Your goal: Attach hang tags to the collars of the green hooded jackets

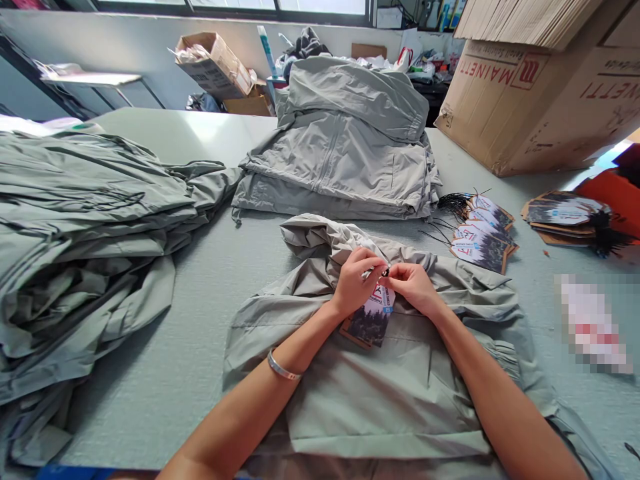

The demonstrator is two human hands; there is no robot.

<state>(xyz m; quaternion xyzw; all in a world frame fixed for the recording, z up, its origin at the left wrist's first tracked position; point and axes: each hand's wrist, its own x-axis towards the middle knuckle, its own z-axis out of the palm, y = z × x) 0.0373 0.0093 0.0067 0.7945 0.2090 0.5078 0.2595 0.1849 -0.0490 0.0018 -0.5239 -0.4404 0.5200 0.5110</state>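
Far left: a slumped stack of folded grey-green nylon jackets (85, 200) on the pale grey-green surface (150, 413). Its folds sag unevenly; a knock could make it slide.

Centre: the left hand (355, 283), a silver metal bangle (283, 365) at its wrist, and the right hand (413, 287) are close together. Their fingertips pinch narrowly on a thin fastener (385, 271), too small to identify, at the top of a rectangular card hang tag (373, 317). The tag lies on a spread grey-green jacket (380, 393). Risks: a hard tug could tear or crease the card, or the fastener could catch the fabric.

Behind: a folded grey jacket pile (340, 147).

Right: a group of loose printed card tags (483, 233) with splayed black cords (453, 203). These cords could tangle if disturbed. Further right are a second tag stack (563, 213) and a large brown cardboard carton (530, 107) printed MAINETTI.
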